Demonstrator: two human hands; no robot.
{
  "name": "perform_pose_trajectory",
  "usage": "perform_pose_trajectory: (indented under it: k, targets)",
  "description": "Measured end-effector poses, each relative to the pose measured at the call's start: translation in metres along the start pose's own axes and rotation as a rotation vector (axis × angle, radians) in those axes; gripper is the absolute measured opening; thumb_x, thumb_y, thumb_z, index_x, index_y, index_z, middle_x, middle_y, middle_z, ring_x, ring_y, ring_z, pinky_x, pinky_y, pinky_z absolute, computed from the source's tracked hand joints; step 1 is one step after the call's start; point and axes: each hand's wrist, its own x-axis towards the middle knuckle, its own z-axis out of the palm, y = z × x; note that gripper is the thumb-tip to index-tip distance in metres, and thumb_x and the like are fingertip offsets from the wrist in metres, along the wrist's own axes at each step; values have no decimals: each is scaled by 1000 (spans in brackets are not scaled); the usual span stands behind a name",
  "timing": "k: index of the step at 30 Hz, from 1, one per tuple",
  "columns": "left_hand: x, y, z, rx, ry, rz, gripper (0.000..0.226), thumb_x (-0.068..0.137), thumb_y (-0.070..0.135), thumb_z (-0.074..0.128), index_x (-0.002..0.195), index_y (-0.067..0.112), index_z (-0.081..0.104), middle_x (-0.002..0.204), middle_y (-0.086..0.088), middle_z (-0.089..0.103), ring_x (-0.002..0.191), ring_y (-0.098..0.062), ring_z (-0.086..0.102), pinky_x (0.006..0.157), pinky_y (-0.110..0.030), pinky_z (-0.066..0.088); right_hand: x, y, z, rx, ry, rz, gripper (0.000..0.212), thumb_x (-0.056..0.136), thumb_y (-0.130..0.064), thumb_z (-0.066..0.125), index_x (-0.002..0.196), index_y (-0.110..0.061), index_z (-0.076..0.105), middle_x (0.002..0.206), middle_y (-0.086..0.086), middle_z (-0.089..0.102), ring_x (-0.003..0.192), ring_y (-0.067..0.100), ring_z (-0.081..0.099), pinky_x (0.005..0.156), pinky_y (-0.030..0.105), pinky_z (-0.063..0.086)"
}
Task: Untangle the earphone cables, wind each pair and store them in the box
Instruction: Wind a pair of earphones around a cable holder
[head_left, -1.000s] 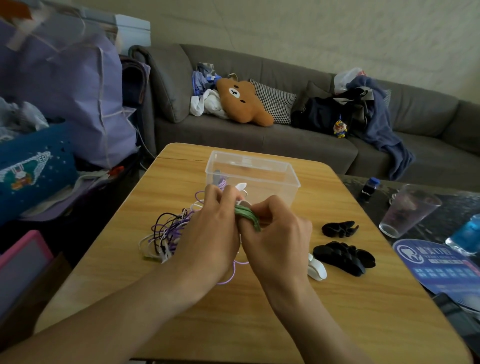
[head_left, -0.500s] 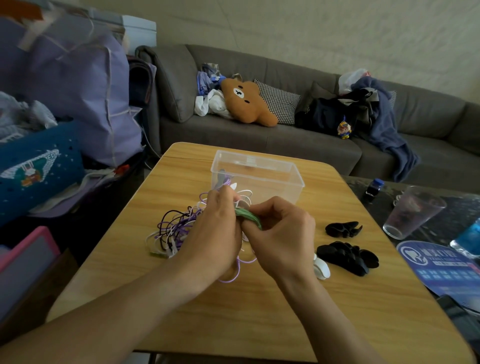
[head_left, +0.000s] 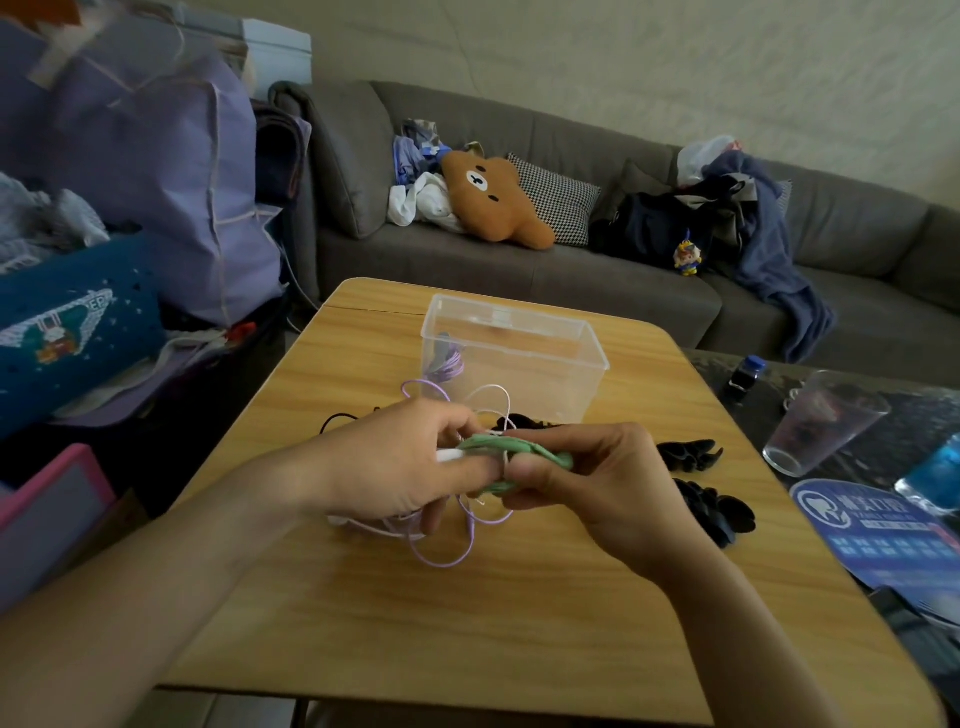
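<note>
On the wooden table (head_left: 519, 597) a clear plastic box (head_left: 524, 364) stands beyond the hands, black clips (head_left: 688, 454) to its right and loose purple and white cables (head_left: 447, 551) underneath. The left hand (head_left: 395, 467) and right hand (head_left: 597, 488) both pinch a wound green earphone cable bundle (head_left: 511, 452), its long axis running left to right above the tabletop

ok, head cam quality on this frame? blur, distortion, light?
Head view: dim, soft indoor light, no glare. Both hands, left hand and right hand, slightly motion-blurred on the green cable bundle. Wide-angle bends the sofa and table edges.
</note>
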Motion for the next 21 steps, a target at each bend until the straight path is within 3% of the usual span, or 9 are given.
perform_pose_trajectory:
  k: [3,7,11,14,17,21]
  targets:
    - [1,-1,1,-66,19,22,51,77,70,61,105,27,65,70,-19,70,59,-43,65,51,-38,49,0,0,1,42,7,-1,30,83,-18,68,108,-3,74,93,16,77,79,32,75,69,36,62]
    - [8,2,12,-220,207,97,31,94,49,58,86,21,67,64,-28,64,43,-33,56,40,-23,37,3,2,14,-3,115,3,14,96,-14,61,101,-11,74,80,19,73,63,26,68,62,40,61]
    - [12,6,24,-354,331,140,20,96,38,60,87,23,70,71,-19,70,39,-30,54,38,-18,37,2,4,27,-106,232,-51,21,102,-22,52,109,-25,71,73,12,70,59,21,64,58,43,57]
    - [13,8,33,-420,442,151,27,99,34,57,79,23,71,71,-28,64,38,-32,50,36,-22,33,1,4,31,-52,248,-140,28,106,-19,44,106,-23,71,77,13,67,63,25,58,57,43,50]
    - [17,13,41,-539,541,152,37,100,30,54,81,1,69,70,-36,56,41,-33,44,37,-28,32,0,-1,36,21,371,-179,29,101,-10,49,98,-19,77,83,8,71,70,27,64,57,31,51]
    - [21,16,54,-619,644,121,45,101,34,48,90,-6,64,74,-31,63,58,-47,60,52,-49,53,1,-4,49,161,543,-150,26,95,-8,61,100,-27,78,91,1,77,79,12,71,62,18,53]
